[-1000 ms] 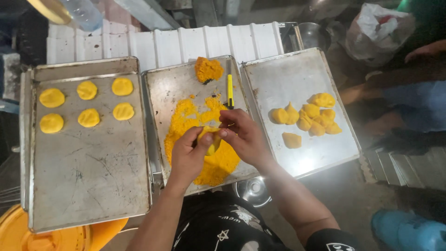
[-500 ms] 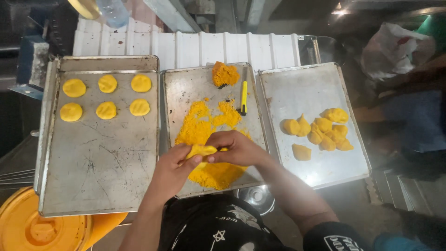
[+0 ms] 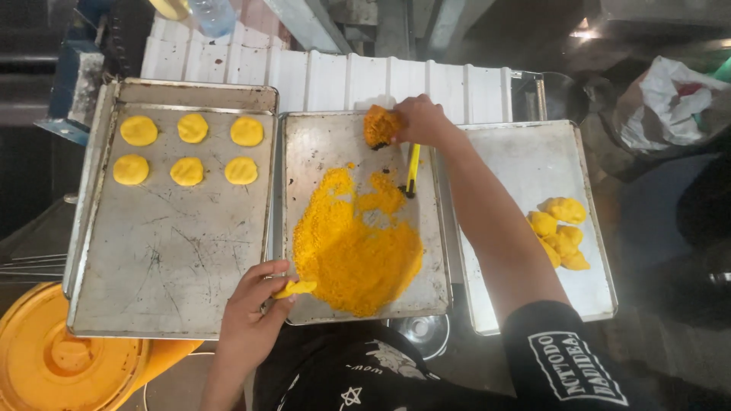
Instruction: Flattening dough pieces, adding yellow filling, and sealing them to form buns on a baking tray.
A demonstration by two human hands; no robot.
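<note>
At the near left corner of the middle tray (image 3: 426,228), the left hand (image 3: 255,316) pinches a small flattened yellow dough piece (image 3: 295,288) between its fingertips; the right hand (image 3: 420,122) is well apart at that tray's far edge, fingers closed on an orange dough lump (image 3: 378,125); orange crumbs (image 3: 354,247) cover the tray between both hands, a yellow-handled knife (image 3: 412,170) just right of them; six yellow discs (image 3: 190,148) sit on the tray to its left; shaped yellow lumps (image 3: 560,232) on the tray to its right.
</note>
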